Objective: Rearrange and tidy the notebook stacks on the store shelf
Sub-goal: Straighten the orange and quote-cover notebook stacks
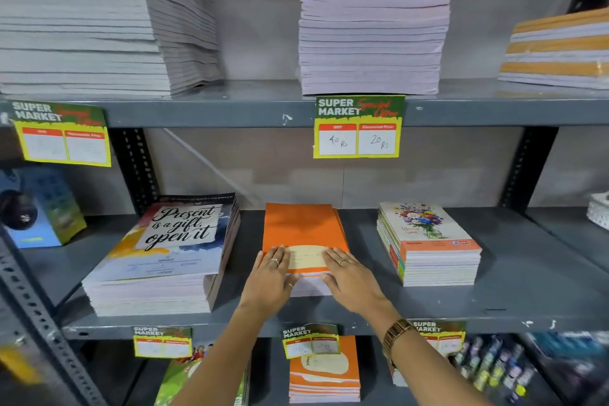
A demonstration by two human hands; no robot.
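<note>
Both palms lie flat, fingers spread, on the near end of the orange notebook stack (pixel 304 231) on the middle shelf (pixel 527 273). The left hand (pixel 272 277) covers its near-left corner and the right hand (pixel 351 277) its near-right corner, neither pinching anything.

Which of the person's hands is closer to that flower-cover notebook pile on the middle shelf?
The right. The right hand lies flat on the orange stack, on the side facing the flower-cover pile, a bare gap between. The left hand rests on the orange stack's far side.
</note>
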